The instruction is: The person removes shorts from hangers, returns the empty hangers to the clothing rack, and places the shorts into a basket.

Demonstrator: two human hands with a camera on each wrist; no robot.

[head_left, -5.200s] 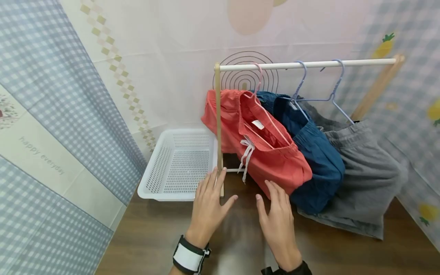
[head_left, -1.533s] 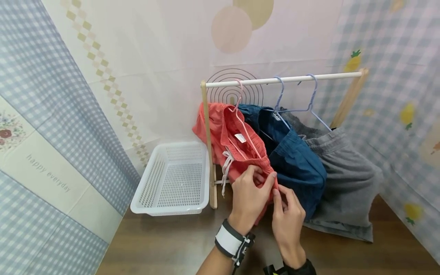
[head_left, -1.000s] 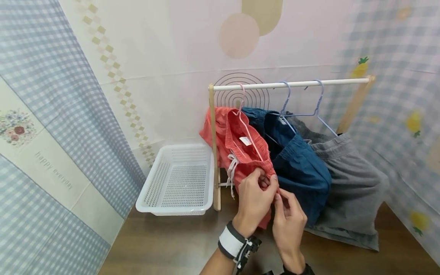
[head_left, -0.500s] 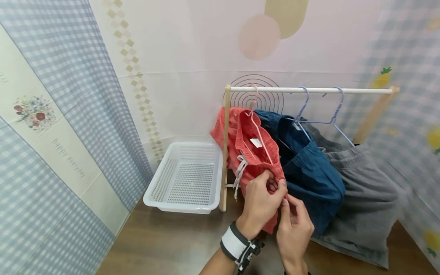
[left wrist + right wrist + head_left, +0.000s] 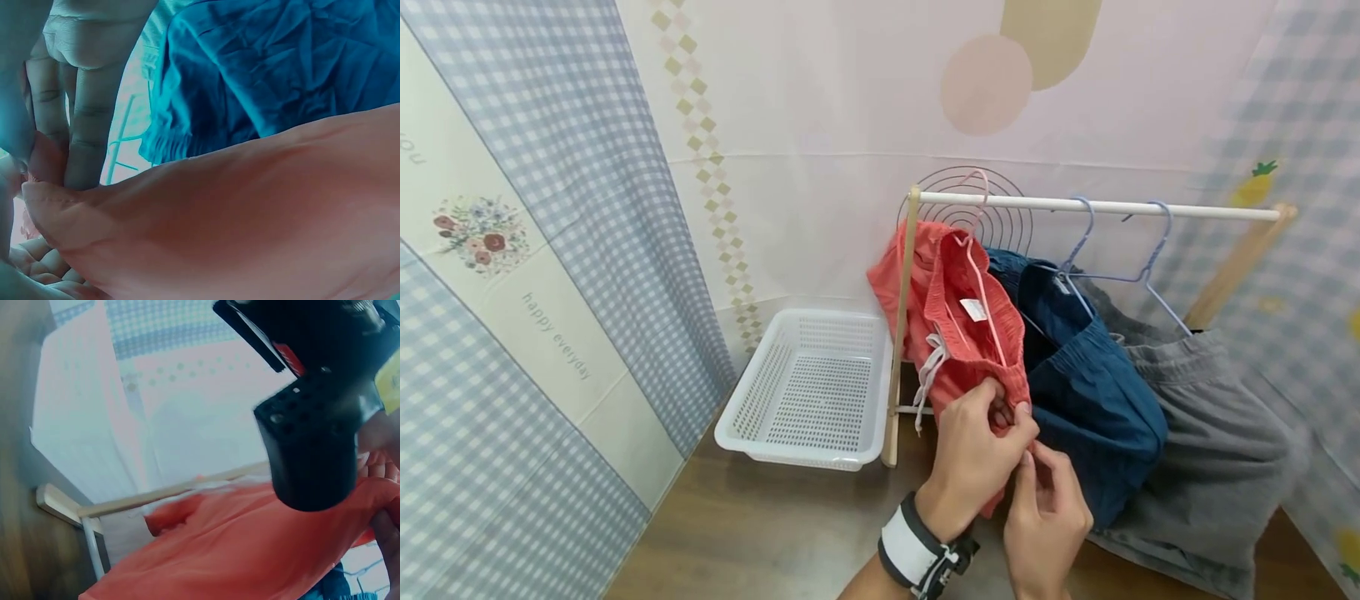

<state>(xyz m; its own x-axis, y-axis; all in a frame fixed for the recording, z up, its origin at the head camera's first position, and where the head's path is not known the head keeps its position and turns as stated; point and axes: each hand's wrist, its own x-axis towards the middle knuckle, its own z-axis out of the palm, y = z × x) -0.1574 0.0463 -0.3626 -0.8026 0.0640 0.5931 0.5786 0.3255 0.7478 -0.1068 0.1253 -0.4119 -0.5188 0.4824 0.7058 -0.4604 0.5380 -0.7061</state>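
Coral shorts (image 5: 1009,321) with a white drawstring hang on a pink hanger (image 5: 987,187) at the left end of the rack. My left hand (image 5: 973,450) pinches the near end of their waistband. Close beside it, my right hand (image 5: 1047,525) pinches the same edge between thumb and fingers. The hanger's hook stands higher than the rod (image 5: 1037,202) in the head view. Coral cloth (image 5: 237,544) stretches across the right wrist view. In the left wrist view the coral fabric (image 5: 250,212) runs up to the fingers, and the hanger's lower end is hidden there.
Blue shorts (image 5: 1097,408) and grey shorts (image 5: 1210,450) hang to the right on blue hangers. A white perforated basket (image 5: 808,456) stands left of the rack's wooden post (image 5: 904,317). Behind is a patterned cloth wall. A black device (image 5: 312,444) blocks part of the right wrist view.
Both hands have gone from open in front of the rack to pinching the coral waistband. In the last half second, the pink hook has risen against the rod. The head view has shifted.
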